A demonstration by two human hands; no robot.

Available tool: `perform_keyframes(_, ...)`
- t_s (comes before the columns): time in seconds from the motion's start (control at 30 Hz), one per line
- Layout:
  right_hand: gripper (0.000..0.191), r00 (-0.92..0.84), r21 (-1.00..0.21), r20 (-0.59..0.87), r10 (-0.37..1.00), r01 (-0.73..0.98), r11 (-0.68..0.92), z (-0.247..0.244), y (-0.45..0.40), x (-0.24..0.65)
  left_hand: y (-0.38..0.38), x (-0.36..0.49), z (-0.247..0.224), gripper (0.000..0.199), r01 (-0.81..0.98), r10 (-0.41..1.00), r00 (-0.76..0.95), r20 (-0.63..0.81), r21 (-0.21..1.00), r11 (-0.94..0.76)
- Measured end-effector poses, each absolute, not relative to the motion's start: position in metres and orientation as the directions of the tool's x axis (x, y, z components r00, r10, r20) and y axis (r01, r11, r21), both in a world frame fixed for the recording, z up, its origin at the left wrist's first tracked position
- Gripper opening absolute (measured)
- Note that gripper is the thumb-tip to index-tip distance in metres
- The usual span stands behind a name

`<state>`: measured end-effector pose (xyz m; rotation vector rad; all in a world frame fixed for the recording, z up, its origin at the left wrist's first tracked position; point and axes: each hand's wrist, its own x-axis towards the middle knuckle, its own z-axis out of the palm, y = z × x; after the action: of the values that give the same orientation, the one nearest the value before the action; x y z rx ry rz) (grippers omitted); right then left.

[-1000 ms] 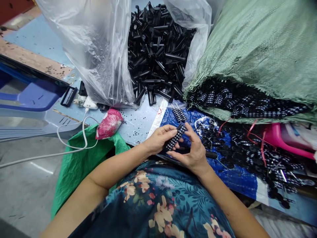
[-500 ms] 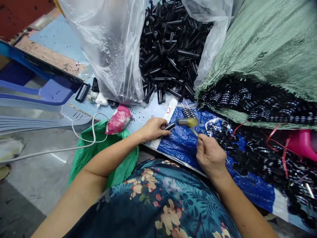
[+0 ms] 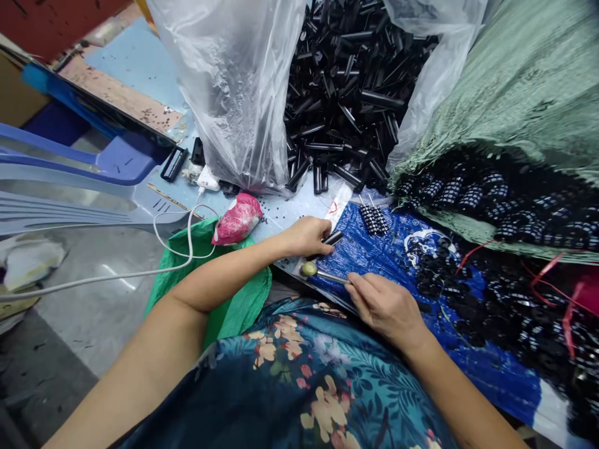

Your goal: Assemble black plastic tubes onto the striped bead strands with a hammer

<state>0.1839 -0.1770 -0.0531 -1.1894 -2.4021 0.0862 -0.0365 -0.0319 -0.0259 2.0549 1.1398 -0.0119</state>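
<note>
My left hand [image 3: 311, 237] is closed on a short black tube [image 3: 332, 238], whose end sticks out to the right of the fingers over the edge of the blue sheet [image 3: 353, 255]. Lower down, my right hand [image 3: 386, 305] grips the thin metal handle of a small hammer [image 3: 332, 277]. The hammer's yellowish head [image 3: 308, 269] points left and sits just below my left hand, near the table's front edge. Two black-and-white patterned pieces with thin metal pins [image 3: 373, 219] lie on the sheet beyond the tube.
Loose black tubes [image 3: 346, 93] fill a clear plastic bag [image 3: 238, 93]. A green woven sack [image 3: 515, 93] with patterned black parts stands right, black discs [image 3: 472, 299] below it. Left are a pink bundle [image 3: 238, 219], a white cable [image 3: 189, 231], a green bag [image 3: 243, 305] and a blue plastic chair [image 3: 126, 159].
The hammer has moved down and left, its head now below my left hand. My left hand still holds the tube. The whole view has shifted somewhat, moving the scene rightward.
</note>
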Motion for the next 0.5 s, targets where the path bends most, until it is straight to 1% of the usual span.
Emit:
perform_keyframes(0.07, 0.02, -0.527, -0.333, 0.393, 0.754, 0.683, 0.651, -0.055, -0.181, 0.195, -0.031, -0.066, -0.007, 0.014, 0.693, 0.592, 0.689, -0.418, 0.618, -0.37)
perform_keyframes(0.13, 0.021, -0.49, -0.385, 0.415, 0.767, 0.669, 0.636, -0.059, -0.185, 0.208, -0.03, -0.106, 0.014, 0.017, 0.645, 0.316, 0.764, -0.563, 0.672, -0.364)
perform_keyframes(0.2, 0.018, -0.428, -0.383, 0.422, 0.799, 0.715, 0.585, -0.065, -0.186, 0.216, -0.031, -0.136, 0.031, 0.024, 0.699, 0.265, 0.715, -0.647, 0.645, -0.31)
perform_keyframes(0.23, 0.016, -0.401, -0.373, 0.418, 0.815, 0.742, 0.557, -0.067, -0.186, 0.217, -0.031, -0.144, 0.036, 0.027, 0.704, 0.287, 0.71, -0.644, 0.644, -0.298)
perform_keyframes(0.27, 0.013, -0.383, -0.362, 0.41, 0.828, 0.765, 0.533, -0.07, -0.184, 0.217, -0.03, -0.144, 0.038, 0.03, 0.699, 0.36, 0.713, -0.601, 0.645, -0.309)
perform_keyframes(0.3, 0.013, -0.375, -0.354, 0.399, 0.837, 0.779, 0.518, -0.071, -0.181, 0.214, -0.028, -0.139, 0.036, 0.033, 0.691, 0.471, 0.713, -0.519, 0.635, -0.346)
perform_keyframes(0.33, 0.014, -0.374, -0.351, 0.386, 0.843, 0.786, 0.509, -0.071, -0.179, 0.21, -0.023, -0.129, 0.031, 0.035, 0.701, 0.61, 0.683, -0.401, 0.594, -0.395)
perform_keyframes(0.37, 0.015, -0.378, -0.355, 0.37, 0.848, 0.787, 0.505, -0.07, -0.176, 0.206, -0.016, -0.117, 0.024, 0.035, 0.741, 0.748, 0.613, -0.256, 0.514, -0.431)
perform_keyframes(0.4, 0.017, -0.383, -0.365, 0.353, 0.854, 0.784, 0.503, -0.069, -0.173, 0.202, -0.006, -0.102, 0.016, 0.034, 0.814, 0.859, 0.499, -0.111, 0.401, -0.421)
perform_keyframes(0.43, 0.018, -0.387, -0.38, 0.335, 0.859, 0.779, 0.499, -0.066, -0.171, 0.2, 0.005, -0.088, 0.007, 0.033, 0.887, 0.925, 0.379, -0.003, 0.286, -0.362)
perform_keyframes(0.47, 0.018, -0.385, -0.4, 0.321, 0.865, 0.773, 0.492, -0.064, -0.169, 0.199, 0.017, -0.075, 0.0, 0.032, 0.938, 0.957, 0.284, 0.056, 0.192, -0.289)
perform_keyframes(0.5, 0.017, -0.374, -0.426, 0.311, 0.874, 0.767, 0.48, -0.061, -0.167, 0.201, 0.029, -0.063, -0.007, 0.03, 0.966, 0.972, 0.222, 0.073, 0.123, -0.229)
